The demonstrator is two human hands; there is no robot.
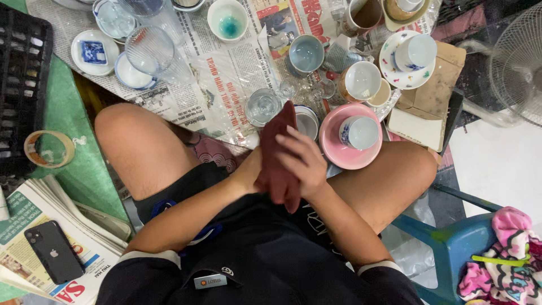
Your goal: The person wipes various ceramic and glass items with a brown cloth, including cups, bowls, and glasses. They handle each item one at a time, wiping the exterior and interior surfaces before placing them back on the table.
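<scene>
Both hands meet over the lap — the right hand has its fingers closed over a dark red cloth, the left hand grips it from beneath, just beside the pink saucer at the newspaper's near edge

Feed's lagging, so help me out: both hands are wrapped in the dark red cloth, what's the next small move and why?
Probably lift the cloth clear to check. It hides whatever the left hand and right hand are wiping.
</scene>
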